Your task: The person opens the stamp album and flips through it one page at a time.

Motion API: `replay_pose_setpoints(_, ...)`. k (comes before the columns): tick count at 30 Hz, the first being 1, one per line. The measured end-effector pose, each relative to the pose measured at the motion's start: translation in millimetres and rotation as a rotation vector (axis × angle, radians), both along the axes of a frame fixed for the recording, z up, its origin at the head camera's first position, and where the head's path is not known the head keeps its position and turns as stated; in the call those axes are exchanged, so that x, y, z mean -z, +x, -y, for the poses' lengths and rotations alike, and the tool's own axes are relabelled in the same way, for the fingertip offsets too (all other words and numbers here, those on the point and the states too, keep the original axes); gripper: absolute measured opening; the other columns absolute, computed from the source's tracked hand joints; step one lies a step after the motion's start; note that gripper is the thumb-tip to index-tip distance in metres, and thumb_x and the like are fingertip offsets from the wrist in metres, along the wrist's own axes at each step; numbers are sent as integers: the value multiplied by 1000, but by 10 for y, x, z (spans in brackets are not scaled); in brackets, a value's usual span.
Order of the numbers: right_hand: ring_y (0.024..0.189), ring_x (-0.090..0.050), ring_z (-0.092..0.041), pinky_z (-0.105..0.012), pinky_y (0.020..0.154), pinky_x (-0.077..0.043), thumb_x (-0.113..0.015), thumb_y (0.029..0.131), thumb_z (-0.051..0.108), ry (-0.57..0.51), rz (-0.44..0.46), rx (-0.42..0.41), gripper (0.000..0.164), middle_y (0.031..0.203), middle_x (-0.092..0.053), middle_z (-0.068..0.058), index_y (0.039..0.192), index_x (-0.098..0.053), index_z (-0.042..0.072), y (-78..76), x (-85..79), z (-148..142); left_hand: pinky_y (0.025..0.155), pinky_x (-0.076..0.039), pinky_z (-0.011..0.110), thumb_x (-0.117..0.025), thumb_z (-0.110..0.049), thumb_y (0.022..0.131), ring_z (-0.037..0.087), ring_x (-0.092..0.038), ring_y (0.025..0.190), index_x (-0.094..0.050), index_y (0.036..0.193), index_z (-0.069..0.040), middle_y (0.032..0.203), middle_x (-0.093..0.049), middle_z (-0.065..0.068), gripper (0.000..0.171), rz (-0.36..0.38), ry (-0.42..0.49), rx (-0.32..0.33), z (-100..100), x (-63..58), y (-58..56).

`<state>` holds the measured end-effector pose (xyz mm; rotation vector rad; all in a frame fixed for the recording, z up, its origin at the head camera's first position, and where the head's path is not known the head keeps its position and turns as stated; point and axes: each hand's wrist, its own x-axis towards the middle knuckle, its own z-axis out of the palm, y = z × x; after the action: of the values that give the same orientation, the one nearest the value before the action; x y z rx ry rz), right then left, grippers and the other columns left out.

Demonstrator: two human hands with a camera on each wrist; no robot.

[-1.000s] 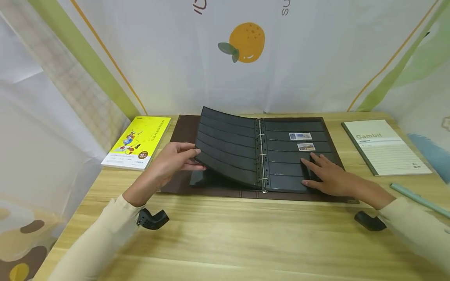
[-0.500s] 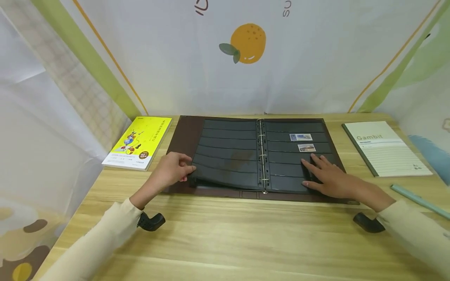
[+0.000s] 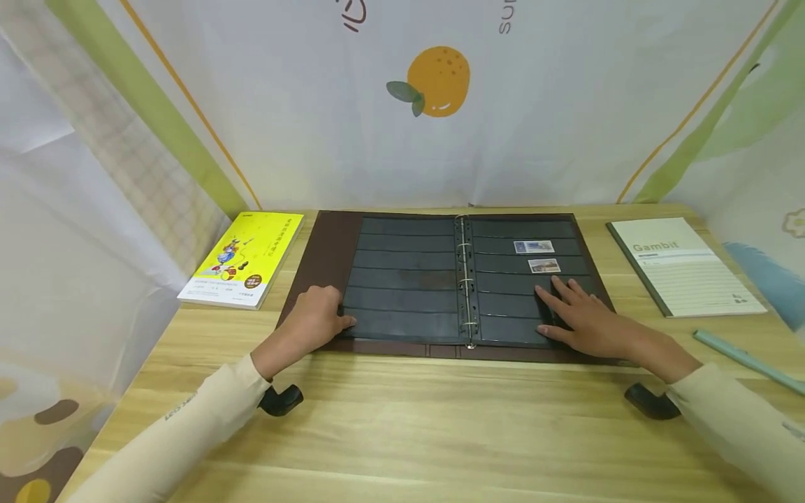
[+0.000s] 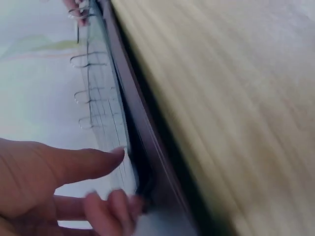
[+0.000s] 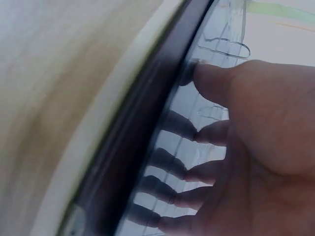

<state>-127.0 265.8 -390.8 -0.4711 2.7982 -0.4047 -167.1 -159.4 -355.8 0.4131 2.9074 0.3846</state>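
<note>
A stamp album with a brown cover [image 3: 332,244] lies spread on the table, its black strip pages held by metal rings [image 3: 465,284]. My left hand [image 3: 312,318] is at the lower outer corner of the left page [image 3: 405,299]. In the left wrist view its thumb [image 4: 96,162] is on top of that page, the fingers curled at the edge. Flat on the right page [image 3: 503,328] rests my right hand [image 3: 588,320], fingers spread, below two stamps, an upper bluish stamp [image 3: 533,246] and a lower brownish stamp [image 3: 544,265].
A yellow book [image 3: 248,255] lies left of the album. To the right are a pale notepad [image 3: 688,265] marked "Gambit" and a green pen-like stick [image 3: 748,360]. Behind the wooden table [image 3: 440,426] hangs a printed white cloth [image 3: 352,140].
The raised black page has come down to the left and now lies flat. My left hand lowered with it to the page's corner. My right hand has stayed in place.
</note>
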Motion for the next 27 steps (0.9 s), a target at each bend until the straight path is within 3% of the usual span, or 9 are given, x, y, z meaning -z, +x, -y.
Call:
replay_pose_setpoints(4, 142, -17, -67, -82, 105, -23, -61, 100, 40, -10, -47, 6, 75, 157, -20, -43, 155, -34, -2, 23, 13, -25, 41, -24, 22, -78, -30, 90, 12, -35, 41, -44, 54, -14, 49, -27, -4, 52, 1, -108, 36, -178, 0, 11)
replay_pose_setpoints(6, 142, -19, -67, -81, 106, -24, -64, 99, 38, -14, -82, -2, 73, 157, -22, -42, 154, -36, -2, 29, 20, -27, 42, -27, 25, -77, -36, 90, 16, -40, 46, -47, 54, -13, 52, -33, -1, 52, -18, -164, 75, -291, -2, 9)
replay_pose_setpoints(8, 142, -20, -67, -79, 106, -26, -66, 98, 35, -21, -118, -17, 72, 157, -23, -41, 154, -38, -2, 24, 19, -27, 47, -40, 31, -76, -42, 90, 26, -52, 63, -65, 70, -5, 66, -53, 8, 43, -41, -207, 145, -404, 6, -10)
replay_pose_setpoints(10, 141, -22, -67, -78, 107, -27, -68, 97, 34, -24, -147, -29, 72, 156, -25, -42, 152, -40, -2, -7, 5, -34, 71, -55, 44, -74, -47, 90, 39, -60, 102, -73, 109, -1, 106, -65, 21, 49, -10, -199, 221, -513, 22, -57)
replay_pose_setpoints(12, 140, -21, -68, -77, 108, -27, -69, 97, 33, -24, -147, -25, 73, 155, -24, -44, 152, -39, -4, -78, -23, -68, 102, -47, 61, -73, -51, 89, 49, -37, 141, -54, 147, -10, 150, -46, 26, 73, 71, -175, 292, -616, 41, -132)
replay_pose_setpoints(14, 141, -18, -69, -76, 110, -25, -67, 98, 34, -16, -125, 3, 75, 155, -21, -45, 153, -35, -6, -199, -76, -127, 116, -25, 70, -73, -55, 87, 49, -5, 155, -31, 161, -23, 168, -18, 18, 91, 180, -157, 323, -714, 54, -222)
replay_pose_setpoints(16, 142, -16, -67, -75, 113, -22, -65, 99, 34, -4, -111, 50, 78, 155, -19, -46, 154, -30, -10, -359, -118, -206, 117, -10, 75, -75, -56, 85, 47, 13, 155, -20, 163, -33, 172, 0, 11, 98, 269, -157, 325, -798, 65, -307)
replay_pose_setpoints(18, 143, -15, -66, -73, 115, -19, -63, 100, 34, 6, -104, 97, 82, 155, -17, -47, 154, -24, -15, -535, -136, -294, 116, -6, 78, -78, -54, 83, 47, 16, 153, -15, 162, -38, 172, 7, 6, 102, 320, -179, 318, -865, 77, -375)
replay_pose_setpoints(27, 143, -9, -65, -72, 116, -12, -62, 100, 36, -27, -46, 185, 94, 155, -16, -47, 153, -8, -20, -996, -84, -479, 110, -13, 83, -81, -49, 81, 51, 11, 153, -10, 162, -40, 172, 10, 5, 108, 361, -217, 309, -907, 130, -426)
